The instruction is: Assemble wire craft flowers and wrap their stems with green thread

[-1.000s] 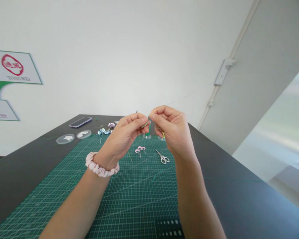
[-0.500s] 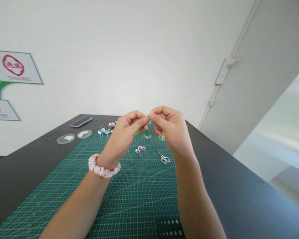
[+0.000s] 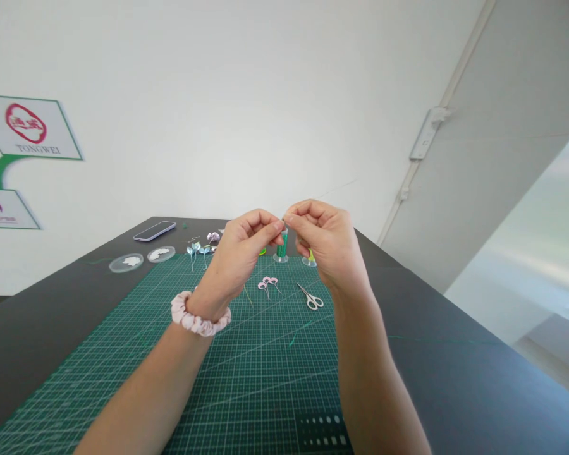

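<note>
Above the cutting mat (image 3: 265, 379), my left hand (image 3: 249, 240) and my right hand (image 3: 322, 237) are raised with their fingertips almost meeting. Thumb and forefinger are pinched together on each. A fine wire or thread (image 3: 344, 186) slants up to the right from behind my right hand. What my left fingertips hold is too small to make out. Behind the fingers stands a spool of green thread (image 3: 281, 251), partly covered. A yellow spool (image 3: 309, 260) is half hidden by my right hand. Below lie small pink wire-stemmed petals (image 3: 267, 282) and white-handled scissors (image 3: 312, 299).
To the left are blue wire-stemmed leaves (image 3: 196, 249), two shallow dishes (image 3: 118, 268) with white pieces, and a phone (image 3: 154, 231) on the black table (image 3: 455, 354). Green thread scraps (image 3: 299, 333) lie on the mat. A template with holes (image 3: 321, 431) is at the near edge.
Both hands keep the same pinch, with only a very slight shift. The view has tilted a little, and the things on the table stay where they were.
</note>
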Demonstrator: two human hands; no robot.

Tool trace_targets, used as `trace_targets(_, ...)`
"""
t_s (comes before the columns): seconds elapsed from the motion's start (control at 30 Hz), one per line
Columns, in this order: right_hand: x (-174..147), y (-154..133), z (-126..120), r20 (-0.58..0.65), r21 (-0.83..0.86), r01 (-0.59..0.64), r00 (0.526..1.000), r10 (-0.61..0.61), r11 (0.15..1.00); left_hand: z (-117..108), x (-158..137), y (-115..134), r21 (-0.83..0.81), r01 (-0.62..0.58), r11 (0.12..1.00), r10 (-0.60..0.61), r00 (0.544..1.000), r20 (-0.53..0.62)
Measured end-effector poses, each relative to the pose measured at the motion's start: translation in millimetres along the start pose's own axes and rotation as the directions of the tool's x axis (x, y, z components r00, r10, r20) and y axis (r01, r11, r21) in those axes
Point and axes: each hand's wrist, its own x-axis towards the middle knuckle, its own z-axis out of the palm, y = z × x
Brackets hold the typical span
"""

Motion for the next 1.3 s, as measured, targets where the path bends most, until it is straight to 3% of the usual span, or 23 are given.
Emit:
trace_targets(0.57,2.0,2.9,-1.4,-0.005,-0.006,0.027,1.000,-0.027,1.000,1.5,0.2,-0.3,-0.057,0.053,0.997,-0.055,0.998,-0.032)
trace_targets(1.3,1.4,0.7,-3.5,0.025,-0.046,-0.024,0.999,0.025,0.999,-3.4,0.4,-4.3,0.061,-0.030,0.998,0.034,0.997,-0.064)
